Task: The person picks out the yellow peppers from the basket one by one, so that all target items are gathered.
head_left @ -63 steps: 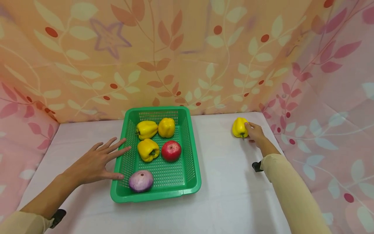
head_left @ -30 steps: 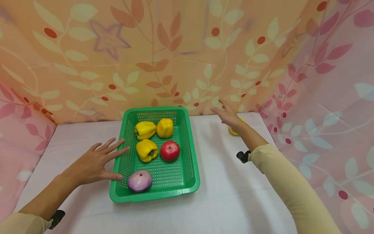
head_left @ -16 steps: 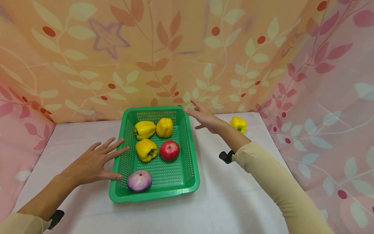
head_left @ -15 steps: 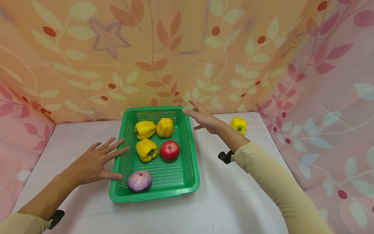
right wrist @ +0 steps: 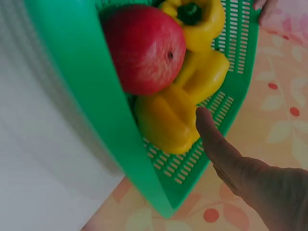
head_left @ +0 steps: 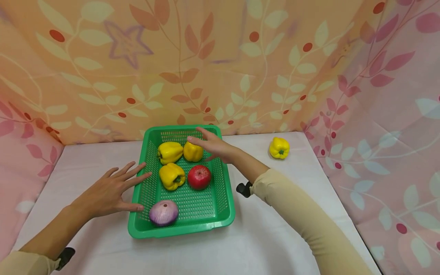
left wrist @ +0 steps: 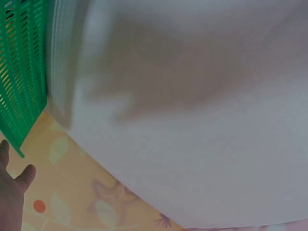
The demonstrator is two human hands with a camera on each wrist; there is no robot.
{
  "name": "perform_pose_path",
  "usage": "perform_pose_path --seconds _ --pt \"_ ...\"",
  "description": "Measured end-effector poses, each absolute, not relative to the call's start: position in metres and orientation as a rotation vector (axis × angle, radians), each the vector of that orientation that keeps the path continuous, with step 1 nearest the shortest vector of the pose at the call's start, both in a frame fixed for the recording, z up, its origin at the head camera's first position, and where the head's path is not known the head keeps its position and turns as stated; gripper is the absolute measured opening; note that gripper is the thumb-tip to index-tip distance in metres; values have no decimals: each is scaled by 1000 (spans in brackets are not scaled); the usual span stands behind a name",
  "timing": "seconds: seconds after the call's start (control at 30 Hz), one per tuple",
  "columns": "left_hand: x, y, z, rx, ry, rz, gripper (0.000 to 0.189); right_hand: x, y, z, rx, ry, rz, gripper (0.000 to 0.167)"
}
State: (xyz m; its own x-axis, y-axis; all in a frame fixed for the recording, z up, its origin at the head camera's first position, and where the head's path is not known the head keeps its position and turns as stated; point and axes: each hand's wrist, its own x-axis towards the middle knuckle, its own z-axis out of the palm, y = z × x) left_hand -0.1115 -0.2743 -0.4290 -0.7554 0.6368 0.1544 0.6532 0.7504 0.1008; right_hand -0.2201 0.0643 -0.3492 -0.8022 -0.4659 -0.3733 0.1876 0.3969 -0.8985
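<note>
My left hand (head_left: 111,193) lies with spread fingers at the left rim of a green plastic basket (head_left: 182,231). Over the basket's far right part hovers my right hand (head_left: 218,148), its fingers extended and nothing in them. Below that hand sits a yellow bell pepper (head_left: 192,152), partly covered in the head view; the right wrist view shows the fingertips close to this pepper (right wrist: 166,120). Two more yellow bell peppers (head_left: 170,152), a red pomegranate (head_left: 199,177) and a round purple-and-white vegetable (head_left: 164,213) share the basket.
A single yellow bell pepper (head_left: 279,148) stands on the white table (head_left: 268,214) near its far right corner. Patterned cloth (head_left: 220,65) hangs along the back and both sides.
My right hand let go of the lone bell pepper at the far right and moved left, reaching over the basket. The left hand has stayed at the rim.
</note>
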Motion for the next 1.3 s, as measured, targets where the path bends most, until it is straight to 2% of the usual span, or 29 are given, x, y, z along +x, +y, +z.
perform_pose_path --seconds 0.53,0.9,1.3 --pt "-112 -275 -428 -1046 -2835 -242 96 -207 19 -375 -178 1949 -1399 79" --pt "-111 -276 -428 -1037 -2853 -260 95 -202 5 -395 -165 1899 -1313 86" --pt "-113 -275 -429 -1045 -2834 -253 97 -203 -3 -406 -215 1919 -1192 85"
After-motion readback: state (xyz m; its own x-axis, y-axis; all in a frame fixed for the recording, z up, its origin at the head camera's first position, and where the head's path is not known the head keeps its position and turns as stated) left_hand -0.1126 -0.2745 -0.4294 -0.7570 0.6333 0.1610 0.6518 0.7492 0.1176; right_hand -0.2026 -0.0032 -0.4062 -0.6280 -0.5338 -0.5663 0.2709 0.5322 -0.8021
